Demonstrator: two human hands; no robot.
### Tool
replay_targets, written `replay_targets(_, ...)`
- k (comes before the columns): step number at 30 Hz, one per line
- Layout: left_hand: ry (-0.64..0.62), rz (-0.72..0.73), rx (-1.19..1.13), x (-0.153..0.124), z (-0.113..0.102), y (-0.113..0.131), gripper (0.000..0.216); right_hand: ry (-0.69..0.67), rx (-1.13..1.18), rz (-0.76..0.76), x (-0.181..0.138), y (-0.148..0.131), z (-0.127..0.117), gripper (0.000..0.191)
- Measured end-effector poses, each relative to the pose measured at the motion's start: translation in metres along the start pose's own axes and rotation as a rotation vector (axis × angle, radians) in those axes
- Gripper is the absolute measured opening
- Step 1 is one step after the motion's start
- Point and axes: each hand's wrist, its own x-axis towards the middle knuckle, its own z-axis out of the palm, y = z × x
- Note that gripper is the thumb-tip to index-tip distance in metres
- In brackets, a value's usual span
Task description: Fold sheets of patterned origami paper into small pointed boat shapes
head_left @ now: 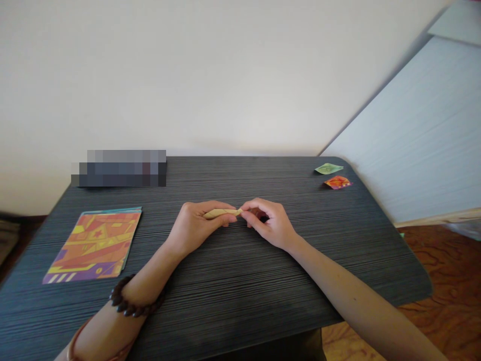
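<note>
Between my hands, over the middle of the dark table [225, 291], is a narrow piece of folded yellow paper [221, 213]. My left hand [199, 220] is closed around its body, with thumb and fingers on either side. At its right tip, my right hand [270, 220] pinches the pointed end between thumb and forefinger. Part of the paper is hidden behind the left fingers.
A stack of patterned paper sheets [99, 245] lies at the left. Two folded paper pieces, one green [329, 169] and one orange [338, 182], rest near the far right corner. A blurred-out dark object [122, 170] sits at the back left, by the wall.
</note>
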Motion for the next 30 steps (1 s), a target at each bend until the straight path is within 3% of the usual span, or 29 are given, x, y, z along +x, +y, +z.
replay_targets(5,-0.109,-0.115,-0.059,-0.002,0.002,0.005,0.031,0.046,0.042,-0.032,-0.001,-0.001,0.000,0.012)
replay_targets(8,-0.146,-0.086,-0.028,-0.001,0.002,0.007,0.030,0.051,0.079,-0.007,-0.001,0.000,0.000,0.012)
replay_targets(12,0.085,0.137,0.228,0.002,0.000,0.001,0.030,0.125,0.171,0.104,-0.001,0.004,0.001,0.013)
replay_targets(15,0.157,0.138,0.343,0.005,-0.003,-0.004,0.032,0.168,0.206,0.150,0.000,0.005,0.001,0.014)
replay_targets(26,0.074,0.050,0.232,0.003,-0.002,-0.005,0.035,0.151,0.175,0.180,0.001,0.004,0.000,0.017)
replay_targets(30,-0.034,-0.029,0.148,0.001,-0.001,-0.002,0.035,0.107,0.169,0.158,0.000,0.005,0.000,0.017)
